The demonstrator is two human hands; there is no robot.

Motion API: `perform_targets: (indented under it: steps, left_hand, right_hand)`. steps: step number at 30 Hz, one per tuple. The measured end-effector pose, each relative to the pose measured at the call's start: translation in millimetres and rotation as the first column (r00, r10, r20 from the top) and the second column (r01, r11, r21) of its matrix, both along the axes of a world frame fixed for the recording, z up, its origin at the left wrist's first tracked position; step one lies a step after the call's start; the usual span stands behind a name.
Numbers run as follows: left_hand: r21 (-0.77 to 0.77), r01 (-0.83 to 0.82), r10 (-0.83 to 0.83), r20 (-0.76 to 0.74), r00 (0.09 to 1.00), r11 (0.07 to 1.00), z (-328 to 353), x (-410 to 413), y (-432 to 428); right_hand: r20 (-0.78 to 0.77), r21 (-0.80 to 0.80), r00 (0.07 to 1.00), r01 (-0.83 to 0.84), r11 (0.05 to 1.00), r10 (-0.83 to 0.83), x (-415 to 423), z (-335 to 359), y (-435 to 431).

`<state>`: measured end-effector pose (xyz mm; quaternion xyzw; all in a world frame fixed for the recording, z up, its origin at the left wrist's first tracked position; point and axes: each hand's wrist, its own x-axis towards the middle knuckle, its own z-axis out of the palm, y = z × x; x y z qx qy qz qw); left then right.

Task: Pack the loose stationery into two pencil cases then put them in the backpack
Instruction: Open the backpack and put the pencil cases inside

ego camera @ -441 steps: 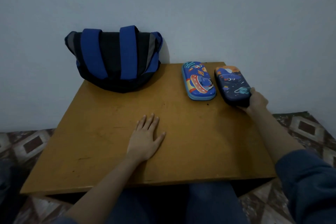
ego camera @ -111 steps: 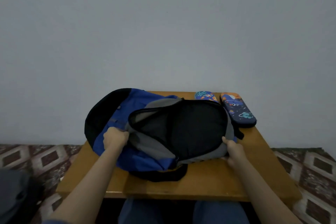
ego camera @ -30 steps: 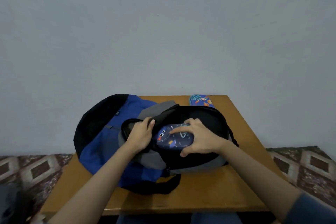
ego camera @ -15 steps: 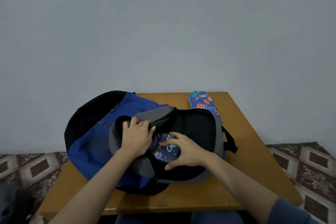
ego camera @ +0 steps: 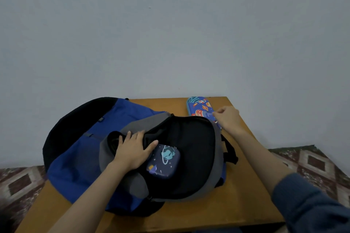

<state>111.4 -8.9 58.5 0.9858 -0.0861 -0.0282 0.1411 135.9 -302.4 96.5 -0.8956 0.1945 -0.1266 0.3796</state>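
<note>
Backpack [ego camera: 79, 149], blue, grey and black, lies on wooden table [ego camera: 246, 191], main opening gaping. Dark pencil case [ego camera: 164, 161] sits inside opening, ringed-planet print showing, far end hidden under flap. Left hand [ego camera: 132, 152] lies flat on backpack's flap, fingers spread, thumb beside case. Light blue pencil case [ego camera: 198, 108] on table just behind backpack's right side, rocket and planet prints; any lettering too blurred. Right hand [ego camera: 227, 119] at its near end, fingers curled; actual grip unclear. Black strap [ego camera: 230, 154] trails right of backpack.

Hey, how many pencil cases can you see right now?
2. A dark navy hard-shell pencil case lies in the open blue-and-black backpack; a light blue cartoon-print pencil case sits farther back on the wooden table.
</note>
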Motion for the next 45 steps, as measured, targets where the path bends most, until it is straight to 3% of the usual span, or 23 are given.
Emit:
perform_targets:
  steps: [2, 6, 10, 17, 23, 29, 32, 36, 38, 42, 45]
  left_hand:
    - [0.013, -0.008, 0.008, -0.006, 1.0, 1.0, -1.9, 2.4, -1.1]
    - [0.036, -0.01, 0.01, -0.001, 1.0, 0.999, -3.7, 6.7, -2.6]
    - [0.039, -0.015, 0.015, 0.007, 1.0, 0.999, -6.5, 8.0, -3.0]
    - [0.049, -0.026, 0.026, -0.011, 1.0, 0.998, -5.0, 7.3, -4.7]
    - [0.045, -0.028, 0.028, -0.015, 0.999, 0.999, -4.3, 5.9, -3.8]
    - [0.081, -0.031, 0.033, -0.023, 0.999, 0.996, -1.5, 6.5, -5.5]
    - [0.085, -0.039, 0.04, -0.012, 0.999, 0.996, 2.2, 3.9, -8.8]
    - [0.006, -0.086, 0.086, -0.004, 0.996, 0.996, 9.3, 0.1, -12.4]
    - [-0.095, -0.132, 0.135, 0.033, 0.99, 0.987, 15.2, -2.6, -12.0]
    - [-0.325, -0.176, 0.217, 0.093, 0.972, 0.929, 26.6, -4.2, -5.8]
    - [-0.389, -0.155, 0.23, 0.154, 0.961, 0.908, 33.3, -5.1, -3.4]
  right_hand:
    - [-0.116, -0.005, 0.992, 0.04, 0.999, -0.041, 10.3, -10.8, -16.9]
    - [-0.29, 0.221, 0.956, 0.115, 0.968, -0.048, 31.3, -40.7, -31.0]
    - [-0.315, 0.363, 0.946, 0.199, 0.91, -0.082, 44.8, -60.7, -36.6]
    - [-0.219, 0.489, 0.971, 0.198, 0.85, -0.1, 52.3, -66.5, -38.6]
    - [-0.108, 0.55, 0.972, 0.233, 0.802, -0.209, 50.1, -75.7, -69.2]
    - [0.028, 0.525, 0.866, 0.413, 0.744, -0.5, -1.3, -38.9, -80.3]
    - [0.109, 0.574, 0.833, 0.393, 0.718, -0.543, -21.5, -31.1, -90.6]
    - [0.101, 0.687, 0.863, 0.299, 0.662, -0.495, -35.4, -7.5, -92.6]
    - [0.083, 0.741, 0.916, 0.207, 0.639, -0.393, -39.9, 10.9, -82.1]
    - [-0.011, 0.665, 0.991, 0.109, 0.739, -0.137, -40.2, 30.1, -51.3]
    - [-0.044, 0.616, 0.997, 0.078, 0.784, -0.065, -36.6, 28.1, -19.8]
